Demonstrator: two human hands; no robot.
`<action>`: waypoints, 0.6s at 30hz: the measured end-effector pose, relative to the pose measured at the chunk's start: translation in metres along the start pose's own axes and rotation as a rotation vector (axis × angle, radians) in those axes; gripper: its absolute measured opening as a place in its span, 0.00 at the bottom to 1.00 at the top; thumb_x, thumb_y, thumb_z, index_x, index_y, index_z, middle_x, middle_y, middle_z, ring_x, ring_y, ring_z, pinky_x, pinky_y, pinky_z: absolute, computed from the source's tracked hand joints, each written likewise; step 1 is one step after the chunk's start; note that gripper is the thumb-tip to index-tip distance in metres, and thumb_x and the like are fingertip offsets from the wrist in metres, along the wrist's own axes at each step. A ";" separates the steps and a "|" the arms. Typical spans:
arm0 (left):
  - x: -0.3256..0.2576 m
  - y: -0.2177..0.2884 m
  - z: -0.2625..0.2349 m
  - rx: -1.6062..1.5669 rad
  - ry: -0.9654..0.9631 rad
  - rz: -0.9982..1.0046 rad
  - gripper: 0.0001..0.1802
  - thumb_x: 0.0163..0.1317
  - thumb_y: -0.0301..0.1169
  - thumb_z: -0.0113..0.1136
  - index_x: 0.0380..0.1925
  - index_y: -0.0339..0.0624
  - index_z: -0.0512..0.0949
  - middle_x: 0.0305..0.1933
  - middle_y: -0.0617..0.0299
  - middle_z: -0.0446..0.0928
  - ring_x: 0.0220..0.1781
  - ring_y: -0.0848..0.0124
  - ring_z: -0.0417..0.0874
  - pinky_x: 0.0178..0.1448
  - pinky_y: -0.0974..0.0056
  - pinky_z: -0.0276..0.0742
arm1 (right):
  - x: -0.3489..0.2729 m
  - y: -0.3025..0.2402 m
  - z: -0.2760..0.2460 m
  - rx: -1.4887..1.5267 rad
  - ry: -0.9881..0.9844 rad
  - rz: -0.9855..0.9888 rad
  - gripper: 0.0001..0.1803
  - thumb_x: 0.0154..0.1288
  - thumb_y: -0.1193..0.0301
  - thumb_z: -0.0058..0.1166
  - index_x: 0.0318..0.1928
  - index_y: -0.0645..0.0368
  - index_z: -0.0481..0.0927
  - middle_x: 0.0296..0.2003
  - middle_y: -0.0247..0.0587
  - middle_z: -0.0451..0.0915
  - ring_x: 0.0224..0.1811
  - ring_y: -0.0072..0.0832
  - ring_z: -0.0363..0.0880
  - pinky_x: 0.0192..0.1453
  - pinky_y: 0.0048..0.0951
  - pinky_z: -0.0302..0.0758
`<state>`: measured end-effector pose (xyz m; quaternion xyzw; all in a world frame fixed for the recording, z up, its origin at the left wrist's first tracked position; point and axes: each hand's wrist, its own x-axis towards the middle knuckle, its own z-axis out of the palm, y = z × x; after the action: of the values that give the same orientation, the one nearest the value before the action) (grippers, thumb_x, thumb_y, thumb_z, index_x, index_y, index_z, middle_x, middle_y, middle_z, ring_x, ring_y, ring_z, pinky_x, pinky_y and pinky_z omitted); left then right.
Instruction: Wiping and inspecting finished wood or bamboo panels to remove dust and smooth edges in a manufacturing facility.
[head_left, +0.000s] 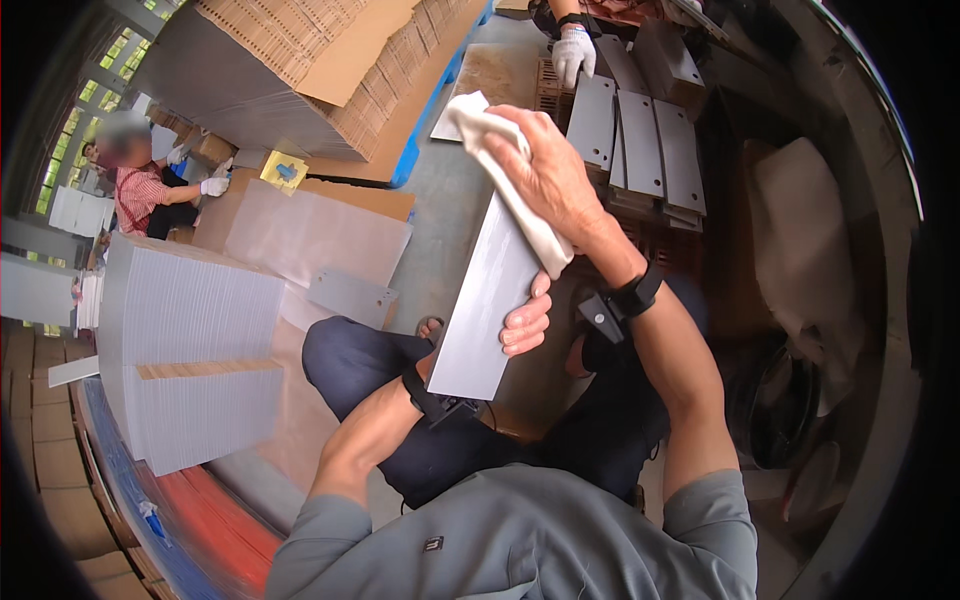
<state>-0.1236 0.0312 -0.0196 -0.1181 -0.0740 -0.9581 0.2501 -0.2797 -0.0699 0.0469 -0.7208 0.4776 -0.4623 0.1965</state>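
Note:
A long, flat grey panel slants up and away from me above my lap. My left hand grips it from beneath, the fingers curled over its right edge and the palm hidden behind it. Bunched under my right hand is an off-white cloth, pressed along the panel's far right part. The fingers of that hand are closed around the cloth, which hangs down the panel's right edge almost to my left fingertips.
Beyond, a co-worker's gloved hand hovers by stacked grey panels with holes. At left stands a tall stack of thin panels. Piled cardboard sits on a blue pallet. Another person is farther left.

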 end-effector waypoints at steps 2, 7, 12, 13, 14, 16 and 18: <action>0.004 0.003 -0.005 0.043 -0.082 -0.074 0.29 0.77 0.49 0.46 0.58 0.31 0.70 0.33 0.55 0.76 0.29 0.65 0.80 0.36 0.62 0.79 | 0.007 -0.004 -0.012 0.225 -0.003 0.194 0.23 0.75 0.53 0.56 0.56 0.59 0.81 0.40 0.52 0.86 0.41 0.36 0.87 0.46 0.35 0.82; 0.001 0.008 0.027 0.370 0.507 0.083 0.47 0.74 0.65 0.39 0.72 0.32 0.60 0.59 0.37 0.76 0.51 0.50 0.85 0.55 0.47 0.84 | 0.006 0.003 -0.022 0.127 0.061 0.125 0.21 0.73 0.55 0.61 0.54 0.59 0.81 0.36 0.49 0.87 0.36 0.35 0.88 0.41 0.34 0.83; -0.005 0.011 0.034 0.682 0.555 0.045 0.50 0.72 0.70 0.33 0.72 0.34 0.62 0.60 0.41 0.77 0.52 0.56 0.86 0.55 0.52 0.87 | 0.010 0.021 -0.015 -0.065 0.320 -0.170 0.19 0.65 0.60 0.68 0.53 0.51 0.83 0.40 0.43 0.84 0.40 0.40 0.86 0.43 0.35 0.83; -0.006 0.012 0.032 0.677 0.563 0.054 0.50 0.72 0.70 0.33 0.72 0.34 0.62 0.60 0.41 0.77 0.52 0.56 0.86 0.55 0.52 0.87 | 0.006 0.014 -0.018 -0.165 0.309 -0.127 0.19 0.61 0.58 0.70 0.52 0.46 0.84 0.42 0.39 0.82 0.43 0.39 0.83 0.47 0.36 0.80; -0.008 0.012 0.030 0.656 0.539 0.076 0.49 0.72 0.70 0.33 0.72 0.34 0.62 0.59 0.42 0.77 0.52 0.58 0.86 0.55 0.53 0.87 | 0.009 0.020 -0.018 -0.313 0.366 -0.263 0.20 0.60 0.57 0.71 0.51 0.45 0.85 0.43 0.37 0.81 0.45 0.37 0.81 0.49 0.37 0.77; -0.012 0.015 0.028 0.636 0.522 0.108 0.49 0.72 0.70 0.33 0.72 0.35 0.62 0.59 0.43 0.78 0.52 0.59 0.86 0.54 0.54 0.87 | 0.008 0.022 -0.012 -0.443 0.364 -0.418 0.20 0.58 0.54 0.72 0.49 0.45 0.85 0.44 0.34 0.79 0.48 0.35 0.76 0.51 0.38 0.72; -0.015 0.020 0.028 0.589 0.519 0.198 0.47 0.73 0.70 0.33 0.72 0.38 0.62 0.59 0.45 0.78 0.52 0.60 0.86 0.55 0.53 0.87 | -0.004 0.012 0.001 -0.412 0.254 -0.440 0.23 0.57 0.50 0.71 0.48 0.46 0.85 0.43 0.33 0.78 0.47 0.34 0.74 0.51 0.38 0.70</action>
<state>-0.0962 0.0266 0.0055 0.1978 -0.2681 -0.8652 0.3747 -0.2853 -0.0725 0.0356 -0.7678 0.4146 -0.4737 -0.1192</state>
